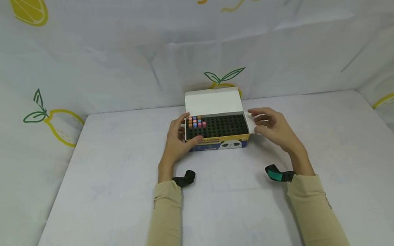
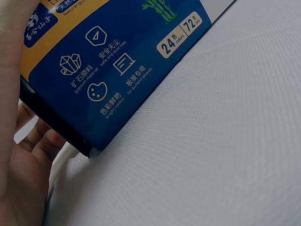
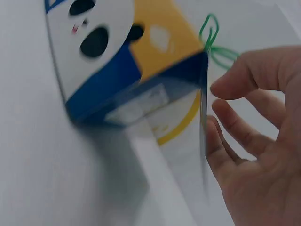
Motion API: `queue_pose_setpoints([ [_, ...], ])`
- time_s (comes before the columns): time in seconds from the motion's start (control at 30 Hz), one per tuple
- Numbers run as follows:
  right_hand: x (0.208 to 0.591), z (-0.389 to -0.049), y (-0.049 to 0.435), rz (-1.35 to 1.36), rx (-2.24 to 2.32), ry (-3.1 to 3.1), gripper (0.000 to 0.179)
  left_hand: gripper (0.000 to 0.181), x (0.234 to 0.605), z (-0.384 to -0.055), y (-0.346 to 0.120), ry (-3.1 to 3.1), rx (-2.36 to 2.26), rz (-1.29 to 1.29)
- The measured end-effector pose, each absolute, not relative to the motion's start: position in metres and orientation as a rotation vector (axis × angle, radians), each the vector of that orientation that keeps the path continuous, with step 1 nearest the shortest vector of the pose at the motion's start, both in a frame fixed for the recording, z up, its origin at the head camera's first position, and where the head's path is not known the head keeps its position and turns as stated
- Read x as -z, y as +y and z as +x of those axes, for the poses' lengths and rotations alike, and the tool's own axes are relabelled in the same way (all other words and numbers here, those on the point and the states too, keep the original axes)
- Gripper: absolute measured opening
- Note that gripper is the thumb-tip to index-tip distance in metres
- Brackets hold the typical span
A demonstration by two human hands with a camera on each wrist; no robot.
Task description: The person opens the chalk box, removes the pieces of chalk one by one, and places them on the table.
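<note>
Open box (image 1: 226, 140), colored chalks (image 1: 195, 122) in left holes

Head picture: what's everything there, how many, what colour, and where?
box: 1, blue-yellow, on table
lid: 1, white, up at box's back
flap: 1, white, box's right end
holder: 1, black, in box
sticks: about ten, mixed colours, holder's left
table: 1, white, below
cloth: count unclear, white, behind, beside table
prints: several, mostly yellow, on cloth
wrist cameras: 2, mostly black, by sleeves
sleeves: 2, tan, picture's bottom
left grip: 1, holding box's left end
right grip: 1, by flap
</note>
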State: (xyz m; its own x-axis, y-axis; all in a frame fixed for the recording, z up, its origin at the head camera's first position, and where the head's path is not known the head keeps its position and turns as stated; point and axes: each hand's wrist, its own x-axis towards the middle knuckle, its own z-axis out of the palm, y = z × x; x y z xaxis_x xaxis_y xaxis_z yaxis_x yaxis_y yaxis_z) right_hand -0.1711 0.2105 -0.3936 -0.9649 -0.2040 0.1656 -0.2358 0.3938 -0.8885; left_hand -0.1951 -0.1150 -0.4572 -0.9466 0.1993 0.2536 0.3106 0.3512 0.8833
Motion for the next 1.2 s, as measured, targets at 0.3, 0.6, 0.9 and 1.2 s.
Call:
queue_pose_setpoints([
  [0.3,0.366,-0.174,0.167,0.371,-1.776,-2.364,0.037,0.108,0.456,-0.196,-0.116,-2.504,1.652,-0.472],
  [0.6,0.376,-0.19,0.112,0.534,-1.847,-2.435,0.031,0.107,0.458,-0.195,-0.115,-2.484,1.663,-0.471],
  [0.9,0.383,-0.196,0.101,0.521,-1.605,-2.691,0.029,0.11,0.457,-0.195,-0.112,-2.477,1.672,-0.464],
  [1.2,0.386,-0.194,0.096,0.567,-1.421,-2.759,0.027,0.111,0.457,-0.194,-0.113,-2.5,1.675,-0.455],
])
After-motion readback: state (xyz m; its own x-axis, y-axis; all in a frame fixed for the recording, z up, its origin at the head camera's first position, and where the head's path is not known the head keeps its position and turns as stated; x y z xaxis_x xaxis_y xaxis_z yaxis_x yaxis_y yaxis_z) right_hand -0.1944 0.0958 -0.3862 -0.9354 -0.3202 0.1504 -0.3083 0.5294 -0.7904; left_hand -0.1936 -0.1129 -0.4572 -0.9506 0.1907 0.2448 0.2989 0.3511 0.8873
